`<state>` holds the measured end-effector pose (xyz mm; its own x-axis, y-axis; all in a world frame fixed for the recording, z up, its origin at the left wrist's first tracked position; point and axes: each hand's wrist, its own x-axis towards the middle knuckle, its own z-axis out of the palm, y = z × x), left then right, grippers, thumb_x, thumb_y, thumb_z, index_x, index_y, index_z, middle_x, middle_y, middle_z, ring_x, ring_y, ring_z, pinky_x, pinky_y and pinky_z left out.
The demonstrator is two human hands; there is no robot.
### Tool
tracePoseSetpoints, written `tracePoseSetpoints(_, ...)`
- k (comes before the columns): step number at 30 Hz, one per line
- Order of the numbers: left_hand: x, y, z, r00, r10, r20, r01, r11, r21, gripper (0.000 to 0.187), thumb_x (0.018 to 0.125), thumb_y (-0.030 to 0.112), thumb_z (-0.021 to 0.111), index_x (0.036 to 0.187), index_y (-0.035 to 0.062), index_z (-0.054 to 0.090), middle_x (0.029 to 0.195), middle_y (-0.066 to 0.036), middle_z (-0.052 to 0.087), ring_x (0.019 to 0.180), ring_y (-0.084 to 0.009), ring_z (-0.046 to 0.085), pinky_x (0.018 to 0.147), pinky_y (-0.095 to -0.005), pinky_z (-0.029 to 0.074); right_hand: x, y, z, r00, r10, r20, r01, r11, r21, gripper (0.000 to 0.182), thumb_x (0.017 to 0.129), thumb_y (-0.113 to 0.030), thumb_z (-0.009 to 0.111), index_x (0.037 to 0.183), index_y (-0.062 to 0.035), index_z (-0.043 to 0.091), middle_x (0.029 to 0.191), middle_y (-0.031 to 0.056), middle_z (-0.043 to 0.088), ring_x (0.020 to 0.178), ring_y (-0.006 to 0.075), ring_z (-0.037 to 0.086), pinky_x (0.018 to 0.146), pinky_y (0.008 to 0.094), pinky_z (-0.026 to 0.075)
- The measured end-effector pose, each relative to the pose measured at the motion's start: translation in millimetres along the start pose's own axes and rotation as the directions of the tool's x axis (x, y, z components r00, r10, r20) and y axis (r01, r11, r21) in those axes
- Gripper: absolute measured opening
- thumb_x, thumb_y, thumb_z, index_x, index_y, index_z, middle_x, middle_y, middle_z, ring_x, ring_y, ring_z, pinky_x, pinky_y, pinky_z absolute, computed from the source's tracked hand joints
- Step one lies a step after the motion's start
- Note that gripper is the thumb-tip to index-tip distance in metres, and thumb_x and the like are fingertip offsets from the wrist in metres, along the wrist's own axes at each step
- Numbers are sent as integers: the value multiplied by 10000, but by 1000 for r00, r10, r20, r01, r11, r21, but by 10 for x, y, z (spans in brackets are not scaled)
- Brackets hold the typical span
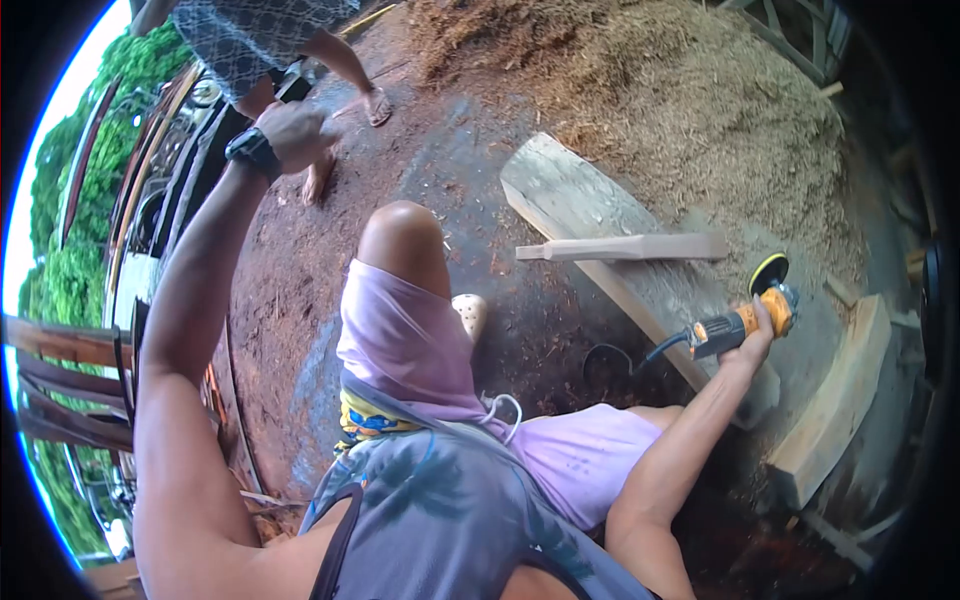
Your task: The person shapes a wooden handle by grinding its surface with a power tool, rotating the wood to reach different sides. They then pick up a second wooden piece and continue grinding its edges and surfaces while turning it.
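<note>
My right hand (757, 335) is wrapped around the body of a yellow and black angle grinder (740, 322). A round disc (769, 272) with a yellow rim faces up and away at its head, and a dark cord runs from its rear end. A pale, shaped wooden piece (620, 248) with a narrow, notched end lies across a broad thick plank (570, 185), left of the grinder and apart from it. My left hand (292, 137), with a dark watch (253, 152) on the wrist, is raised well away from the wood. Its fingers are blurred, and I see nothing in it.
Another person in patterned shorts (245, 40) stands at the upper left, beyond my left hand. A big heap of shavings (700, 100) covers the ground behind the plank. A thick timber (835, 400) lies at the right. The grinder's cord (610, 350) loops near the plank's edge.
</note>
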<state>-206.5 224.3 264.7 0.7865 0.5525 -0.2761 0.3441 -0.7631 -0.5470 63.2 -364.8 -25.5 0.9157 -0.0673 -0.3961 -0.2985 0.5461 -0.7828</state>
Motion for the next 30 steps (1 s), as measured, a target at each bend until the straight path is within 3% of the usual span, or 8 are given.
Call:
tracePoseSetpoints(4,-362,649,-43,885,-116,-452,-373,406,-834,514,1022,342,615,1390,-12,563,1396,-220,609,1275,-288,605,1072,-371,465,-59,-60,67,996,86,-23,-87,996,-15,388,841,-143,787,1162,-43,593,950,94,594,773,241,651,679,366,603)
tracePoseSetpoints(7,-797,1346,484,516,-100,-851,-470,798,-378,567,952,380,655,1373,4,593,1246,-199,684,1308,-324,582,1123,-437,442,-65,-44,121,996,78,-52,-79,997,-13,397,835,-134,789,1167,-45,589,956,100,594,766,243,653,671,363,605)
tracePoseSetpoints(11,-821,1515,853,524,737,-427,-822,568,-28,505,875,437,692,1258,107,681,1298,-160,634,1235,-367,583,1096,-486,441,-103,-3,151,997,68,-30,-69,997,-22,336,860,-159,748,1133,-42,591,883,76,606,722,232,649,658,358,594)
tracePoseSetpoints(13,-193,961,753,557,638,-532,-758,652,-11,388,897,360,620,1175,106,718,1246,-138,664,1180,-322,618,1030,-422,499,-165,-66,176,993,95,-64,-95,995,-4,298,876,-177,714,1116,-50,591,860,61,610,712,226,645,657,366,588)
tracePoseSetpoints(15,373,288,632,941,334,62,-318,930,-186,431,942,379,612,1264,103,683,1312,-154,660,1192,-319,637,1021,-423,511,-71,69,63,1000,10,14,-11,998,65,281,869,-162,691,1108,-57,587,865,61,604,730,231,647,673,393,591)
tracePoseSetpoints(19,854,172,908,753,586,-299,-612,791,8,481,1000,451,614,1333,107,651,1230,-157,720,1203,-280,660,1051,-463,504,107,228,61,999,10,-50,-1,985,172,369,815,-147,736,1131,-28,586,906,101,599,717,267,649,644,406,600)
tracePoseSetpoints(20,-24,889,-39,993,63,-100,-116,672,-731,518,966,484,673,1300,89,663,1194,-137,742,1119,-306,706,995,-446,542,45,199,126,999,3,-38,4,982,190,369,815,-147,736,1131,-28,586,906,101,599,717,267,649,644,406,600)
tracePoseSetpoints(30,-286,2143,-263,818,567,-98,-557,736,-385,558,879,442,726,1291,71,667,1099,-216,737,1050,-403,694,919,-485,550,-198,82,498,1000,11,10,-13,972,234,433,911,-350,768,1202,-102,563,897,63,596,703,222,648,606,382,577)
